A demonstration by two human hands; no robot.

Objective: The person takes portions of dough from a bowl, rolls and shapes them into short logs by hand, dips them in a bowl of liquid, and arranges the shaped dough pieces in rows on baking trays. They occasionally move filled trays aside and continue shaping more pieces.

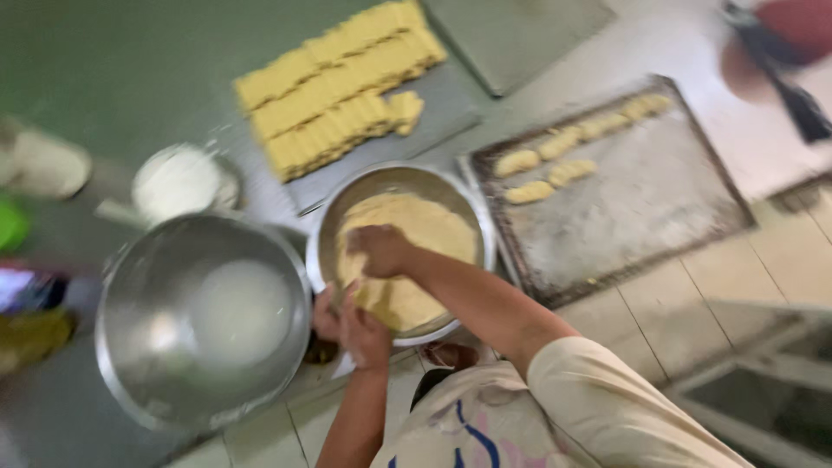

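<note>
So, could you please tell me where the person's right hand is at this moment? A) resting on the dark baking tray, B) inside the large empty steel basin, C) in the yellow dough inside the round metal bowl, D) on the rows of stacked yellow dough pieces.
C: the right hand sits on the yellow dough inside the round metal bowl, while the left hand grips the bowl's near rim.

Yellow dough [407, 260], silver bowl [347, 195]
</note>
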